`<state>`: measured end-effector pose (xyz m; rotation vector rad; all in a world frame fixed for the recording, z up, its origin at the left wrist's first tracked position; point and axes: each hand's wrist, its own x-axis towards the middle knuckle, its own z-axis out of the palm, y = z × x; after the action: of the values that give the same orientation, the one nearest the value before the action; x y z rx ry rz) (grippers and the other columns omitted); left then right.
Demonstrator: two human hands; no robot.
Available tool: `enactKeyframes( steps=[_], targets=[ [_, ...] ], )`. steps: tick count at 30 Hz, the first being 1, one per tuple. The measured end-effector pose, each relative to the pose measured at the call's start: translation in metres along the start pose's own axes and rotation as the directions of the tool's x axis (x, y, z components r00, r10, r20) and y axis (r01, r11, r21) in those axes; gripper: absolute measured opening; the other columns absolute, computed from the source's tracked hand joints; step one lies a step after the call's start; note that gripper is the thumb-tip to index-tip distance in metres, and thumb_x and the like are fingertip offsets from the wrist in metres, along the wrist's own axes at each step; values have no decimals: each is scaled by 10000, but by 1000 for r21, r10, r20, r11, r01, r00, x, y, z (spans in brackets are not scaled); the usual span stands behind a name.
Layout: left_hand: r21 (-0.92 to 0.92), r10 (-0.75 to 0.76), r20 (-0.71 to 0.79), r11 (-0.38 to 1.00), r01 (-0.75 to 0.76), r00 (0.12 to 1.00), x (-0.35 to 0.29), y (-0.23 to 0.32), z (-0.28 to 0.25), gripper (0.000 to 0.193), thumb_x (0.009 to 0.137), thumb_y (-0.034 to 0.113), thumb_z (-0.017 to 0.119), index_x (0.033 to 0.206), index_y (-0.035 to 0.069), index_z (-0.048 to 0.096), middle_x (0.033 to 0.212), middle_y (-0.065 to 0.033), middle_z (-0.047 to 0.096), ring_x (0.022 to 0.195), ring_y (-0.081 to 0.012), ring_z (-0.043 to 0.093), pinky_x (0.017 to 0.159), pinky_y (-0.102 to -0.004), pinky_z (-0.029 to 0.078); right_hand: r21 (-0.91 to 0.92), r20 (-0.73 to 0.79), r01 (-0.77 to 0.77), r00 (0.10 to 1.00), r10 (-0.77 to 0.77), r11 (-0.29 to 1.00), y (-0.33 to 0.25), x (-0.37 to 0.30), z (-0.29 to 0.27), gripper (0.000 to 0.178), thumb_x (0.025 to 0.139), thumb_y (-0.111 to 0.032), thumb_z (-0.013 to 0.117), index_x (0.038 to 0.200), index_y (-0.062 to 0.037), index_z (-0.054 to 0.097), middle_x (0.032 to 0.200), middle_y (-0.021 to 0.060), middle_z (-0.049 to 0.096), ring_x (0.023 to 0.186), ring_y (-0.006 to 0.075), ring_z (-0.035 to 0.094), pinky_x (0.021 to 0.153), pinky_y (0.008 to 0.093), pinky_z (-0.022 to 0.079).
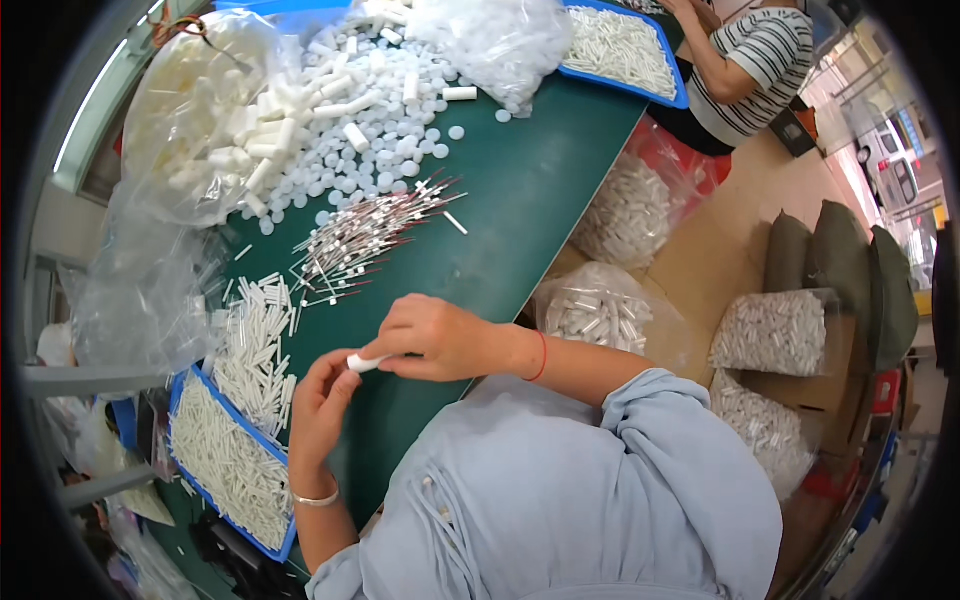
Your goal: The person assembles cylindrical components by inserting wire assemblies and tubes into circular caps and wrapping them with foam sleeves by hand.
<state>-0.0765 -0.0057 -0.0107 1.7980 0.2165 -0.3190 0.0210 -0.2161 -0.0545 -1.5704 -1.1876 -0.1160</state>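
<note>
Pinching one end of a small white cylinder [362, 363] between thumb and fingertips, the left hand [318, 400] meets the right hand [425, 335], whose thumb and fingers are closed on the other end. The cylinder sits in the gap between the two sets of fingertips, above the green tabletop [490, 200]. Its long axis runs roughly crosswise from hand to hand, the left end dipping slightly toward the person; the right end is partly hidden by the fingers.

Beyond the hands lies a heap of thin red-and-white pieces [365, 240], most slanting away to the right. Just left of the left hand are loose white sticks [250, 345] pointing various ways, and beside the left wrist a blue tray [283, 548] holds more. Farther past the heap spread pale round discs [350, 170].
</note>
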Motion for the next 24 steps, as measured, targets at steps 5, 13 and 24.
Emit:
enactKeyframes(
  steps=[5,13,24],
  targets=[
    [142,-55,129,989,36,990,-8,-5,12,230,953,155,581,1114,-6,616,868,16,586,752,-54,498,668,-194,406,-74,64,27,998,-23,997,-20,-29,3,245,771,-98,700,1014,-100,668,777,56,578,754,245,562,730,372,448],
    [63,-114,248,993,101,962,-4,-2,22,213,954,170,584,1055,-16,608,845,0,593,753,-60,504,681,-203,410,17,39,-55,998,54,998,-33,-43,-8,264,787,-105,700,1038,-49,641,835,80,574,818,254,562,806,378,450],
    [-111,-85,328,986,128,941,8,0,30,343,966,317,535,1068,-1,612,814,-10,599,689,-48,470,610,-189,359,67,-65,-80,994,84,995,-35,-48,-28,281,787,-87,701,1058,-47,638,808,71,582,775,242,580,785,382,445]
  ],
)
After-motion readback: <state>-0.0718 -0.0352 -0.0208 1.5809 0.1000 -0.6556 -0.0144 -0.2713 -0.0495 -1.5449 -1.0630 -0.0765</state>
